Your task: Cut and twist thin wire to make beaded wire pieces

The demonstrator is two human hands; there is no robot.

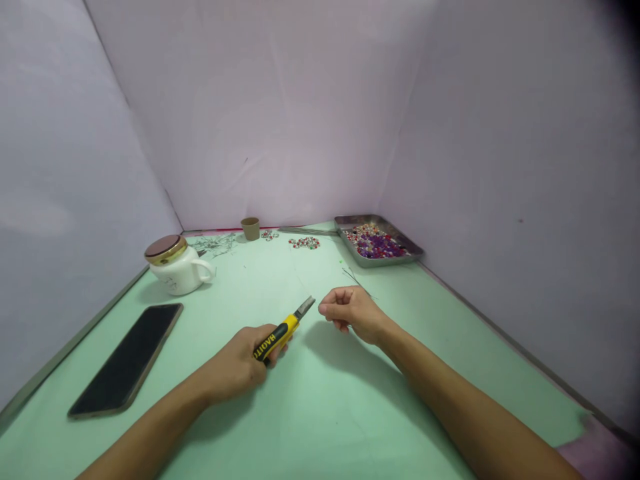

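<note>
My left hand (pixel 245 363) is wrapped round a pair of pliers (pixel 277 337) with yellow and black handles. Their narrow metal jaws point up and to the right, just short of my right fingertips. Thumb and forefinger of my right hand (pixel 353 312) are pressed together in a pinch; whatever sits between them is too small to make out. Just beyond that hand, a few thin wires (pixel 356 275) lie on the green tabletop (pixel 310 427).
A metal tray (pixel 385 262) of coloured beads stands at the back right. Small bead pieces (pixel 304 243), a little brown cup (pixel 251 229), and a heap of thin wires (pixel 215 245) lie along the back. At left are a lidded white mug (pixel 180 273) and a phone (pixel 127 360).
</note>
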